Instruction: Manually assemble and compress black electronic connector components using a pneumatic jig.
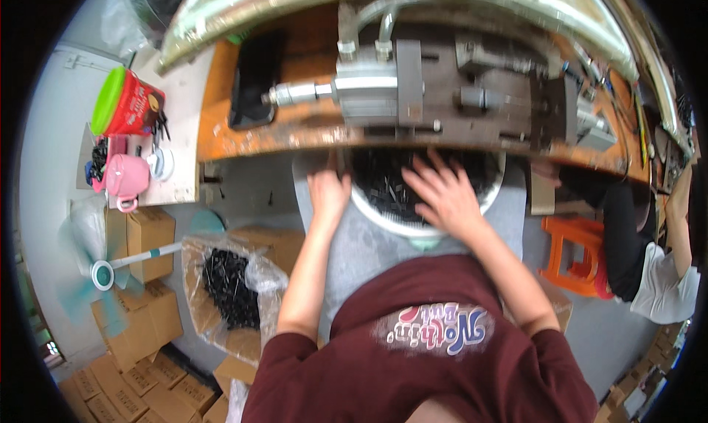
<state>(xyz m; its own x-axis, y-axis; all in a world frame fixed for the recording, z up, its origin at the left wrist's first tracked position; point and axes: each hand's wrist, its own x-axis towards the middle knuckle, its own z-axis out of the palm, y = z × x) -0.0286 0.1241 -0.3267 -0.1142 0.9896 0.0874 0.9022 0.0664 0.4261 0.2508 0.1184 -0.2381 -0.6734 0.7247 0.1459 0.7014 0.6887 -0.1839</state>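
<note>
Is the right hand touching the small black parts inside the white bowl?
Touching. In the head view the right hand lies spread, palm down, directly on the black parts in the white bowl, with no gap visible under the fingers.

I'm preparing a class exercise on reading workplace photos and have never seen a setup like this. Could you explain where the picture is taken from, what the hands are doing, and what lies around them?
The picture comes from a wide-angle camera on a person's head, looking down, so edges bend. Both bare hands reach into a white bowl of small black parts on the lap: the left hand at its rim, the right hand spread open over the parts. Whether either grips a piece cannot be told. Above sits a grey metal machine on an orange bench. To the left, a plastic-lined carton holds more black parts. Another person works at right.
</note>
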